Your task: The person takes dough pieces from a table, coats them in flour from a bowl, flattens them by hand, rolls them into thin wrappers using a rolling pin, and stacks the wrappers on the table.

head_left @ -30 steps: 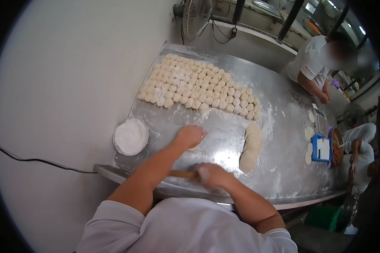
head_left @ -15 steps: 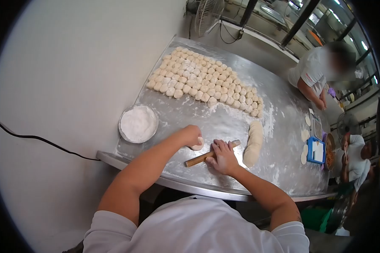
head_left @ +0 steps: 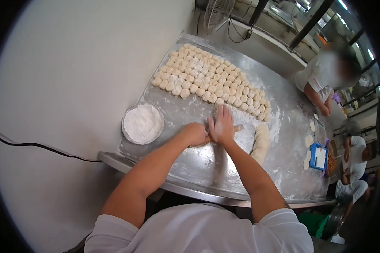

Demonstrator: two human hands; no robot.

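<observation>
My right hand lies flat with its fingers stretched out on top of a wooden rolling pin, whose far end sticks out to the right. My left hand is closed at the left part of the pin, over a dough disc that is mostly hidden; its fingertips seem to pinch the disc's edge. Several rows of small dough balls lie beyond my hands. To the right is a row of overlapping dough rounds. A round bowl of white flour stands at the left.
The metal table is dusted with flour. On its right side are a blue tray, a scale, flat dough discs and a bowl of filling. Other people stand at the right. A fan is at the back.
My right hand has pushed the rolling pin forward, up against my left hand and over the dough disc. The view has shifted slightly.
</observation>
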